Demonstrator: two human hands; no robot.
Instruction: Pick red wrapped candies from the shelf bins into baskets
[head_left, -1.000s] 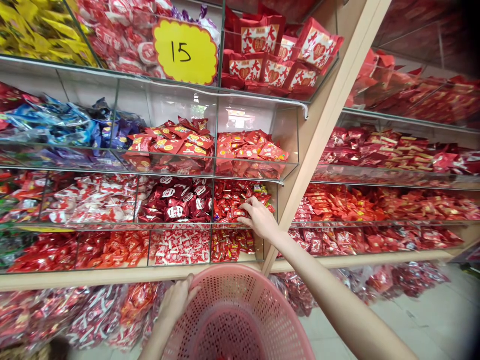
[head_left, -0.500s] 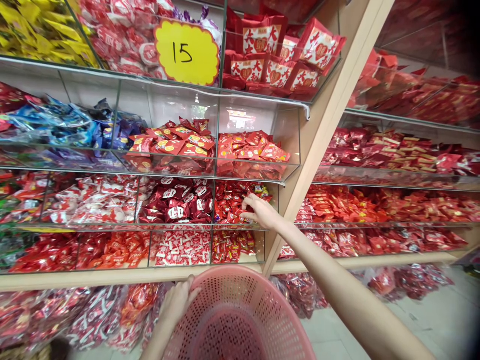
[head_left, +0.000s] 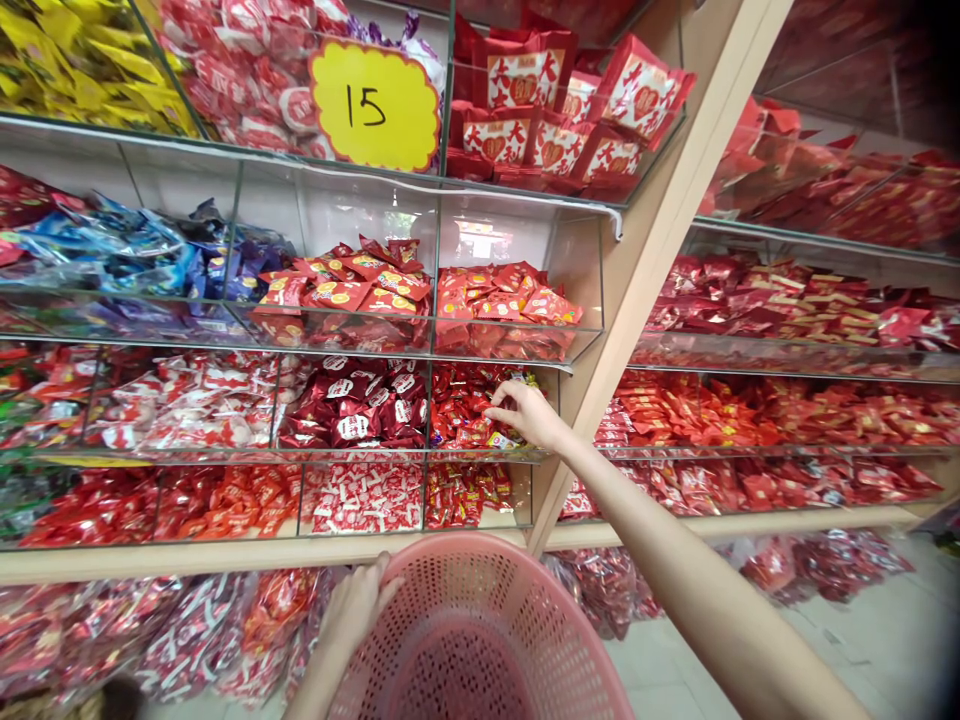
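Note:
At the bottom of the view my left hand [head_left: 355,606] is wrapped over the left rim of a pink perforated plastic basket [head_left: 577,620]. A dark reddish patch shows at the basket's bottom, too dim to make out. My right hand [head_left: 523,412] is inside a glass-fronted bin of small red wrapped candies [head_left: 457,405], right of the maroon packets [head_left: 360,405]. Its thumb and fingertips come together in a pinch, and whatever is between them is too small to tell. Just below those fingers lies a white and yellow wrapper [head_left: 499,440].
Glass dividers and front panes edge the bins. A wooden upright [head_left: 637,270] stands right of my right hand. Above hangs a yellow sign [head_left: 374,106] reading 15. Bagged candies [head_left: 202,630] lie under the lowest shelf, and tiled floor [head_left: 675,660] shows at right.
My right hand has shifted slightly and its fingers have curled closer together. The white and yellow wrapper now shows beneath it. My left hand and the basket stay put.

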